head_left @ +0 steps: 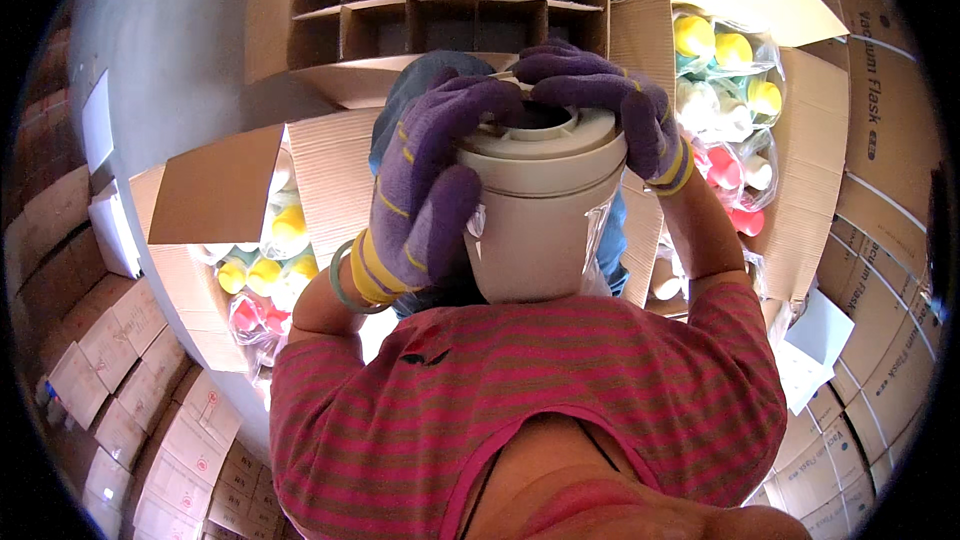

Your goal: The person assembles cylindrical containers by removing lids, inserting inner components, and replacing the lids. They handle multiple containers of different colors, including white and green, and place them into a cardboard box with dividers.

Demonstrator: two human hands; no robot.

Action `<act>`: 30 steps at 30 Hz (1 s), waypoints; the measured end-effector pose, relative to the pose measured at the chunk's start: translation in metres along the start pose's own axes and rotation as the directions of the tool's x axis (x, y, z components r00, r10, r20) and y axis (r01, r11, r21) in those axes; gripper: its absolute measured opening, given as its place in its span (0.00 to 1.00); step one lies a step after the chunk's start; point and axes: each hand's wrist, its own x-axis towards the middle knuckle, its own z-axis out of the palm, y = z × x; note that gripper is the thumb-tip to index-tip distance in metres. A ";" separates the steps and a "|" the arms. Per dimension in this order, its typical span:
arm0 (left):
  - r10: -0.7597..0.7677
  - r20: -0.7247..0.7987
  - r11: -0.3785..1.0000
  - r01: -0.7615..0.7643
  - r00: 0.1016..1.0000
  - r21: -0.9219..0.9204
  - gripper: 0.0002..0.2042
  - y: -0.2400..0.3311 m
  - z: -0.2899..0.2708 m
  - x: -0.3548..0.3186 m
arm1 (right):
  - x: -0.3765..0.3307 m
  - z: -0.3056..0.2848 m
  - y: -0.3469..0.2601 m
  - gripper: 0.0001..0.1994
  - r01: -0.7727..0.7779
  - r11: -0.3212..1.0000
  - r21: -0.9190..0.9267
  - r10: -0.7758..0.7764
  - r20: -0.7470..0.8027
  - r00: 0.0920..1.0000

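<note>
- As I look down from the head view, stacked cartons [120, 360] fill the floor on my left and more [880, 270] rise along my right.
- A divider carton [450, 0] with empty cells sits straight ahead, beyond my hands.
- An open box [800, 170] to my right holds bagged pieces in yellow, white and pink [735, 120].
- Another open box [200, 200] to my lower left holds similar bagged yellow and pink pieces [270, 250].
- My striped red shirt [540, 400] takes up the bottom of the view.
- The flask [540, 210], cream-coloured with an open dark mouth at its top, is held up close in front of my chest, between both hands; clear plastic wrap clings to its right side.
- My left hand [425, 190], in a purple glove with yellow cuff stripes, grips the flask's left side, fingers [460, 105] curled over the top rim.
- My right hand [610, 105], gloved the same, lies over the top right edge, fingers bent onto the rim.
- A green bangle [345, 285] circles my left wrist.
</note>
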 end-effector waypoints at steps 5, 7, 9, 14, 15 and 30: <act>-0.271 0.005 0.849 0.242 0.962 -0.470 0.22 -0.050 -0.007 0.020 | 0.007 0.016 -0.047 0.18 -0.004 0.948 -0.319 -0.001 -0.015 1.000; -0.194 0.115 0.900 0.224 0.974 -0.374 0.21 -0.061 -0.014 0.024 | 0.007 0.016 -0.048 0.20 0.033 0.947 -0.321 -0.027 0.023 0.999; -0.195 0.186 0.906 0.250 0.963 -0.342 0.21 -0.036 -0.013 0.029 | 0.005 0.003 -0.027 0.21 0.091 0.973 -0.210 -0.065 0.128 0.990; -0.179 0.082 0.981 0.172 0.980 0.090 0.23 0.019 -0.005 0.003 | 0.002 -0.007 0.023 0.27 0.092 0.980 -0.175 -0.072 0.118 0.990; -0.216 0.049 0.973 0.210 0.975 0.095 0.23 0.031 -0.003 -0.003 | 0.005 -0.007 0.025 0.28 0.089 0.976 -0.200 -0.064 0.128 0.990; -0.242 -0.021 0.950 0.233 0.970 -0.208 0.22 0.009 0.001 -0.001 | -0.013 -0.004 -0.015 0.36 0.178 0.947 -0.269 -0.173 0.043 0.984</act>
